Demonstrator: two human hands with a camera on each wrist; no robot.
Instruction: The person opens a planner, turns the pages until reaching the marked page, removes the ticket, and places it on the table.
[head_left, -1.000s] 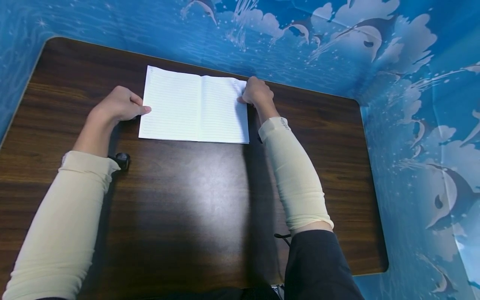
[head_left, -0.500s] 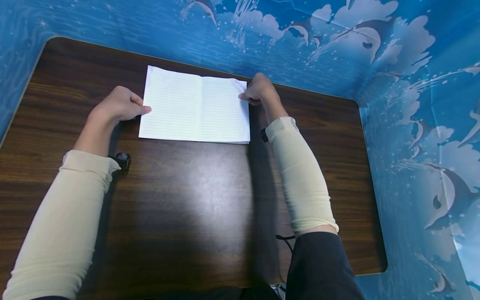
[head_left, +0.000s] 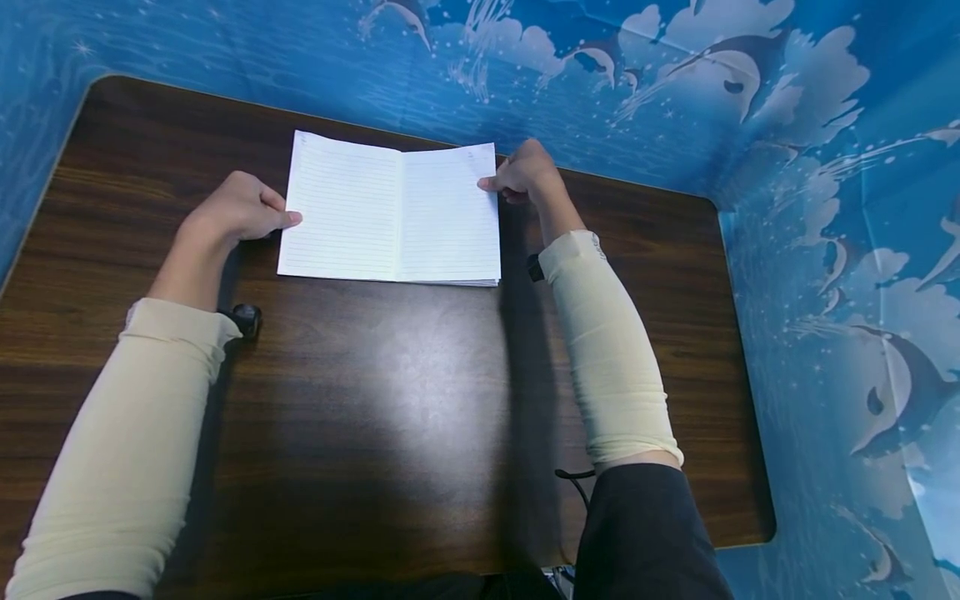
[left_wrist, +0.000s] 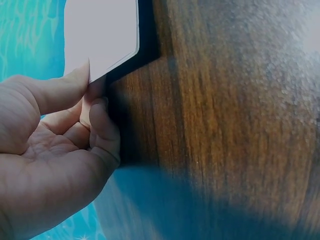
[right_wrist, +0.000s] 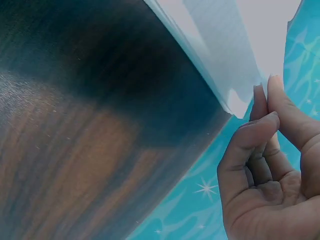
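An open notebook with lined white pages spreads over the far part of the table in the head view. My left hand pinches its left edge, thumb on top and fingers beneath; the left wrist view shows the thumb pressed at the notebook's edge. On the other side my right hand pinches the right-hand page near its upper outer part. In the right wrist view a single page is held between thumb and forefinger, lifted apart from the pages below it.
The dark wood table reaches to a blue curtain with dolphins at the back and right. Small black devices sit at both wrists, by the cream sleeves. A black cable lies near the right forearm.
My right hand has shifted slightly right and away from me, from the page corner to its outer edge. The right page's curled top corner now stands raised and flat. The left hand has stayed put.
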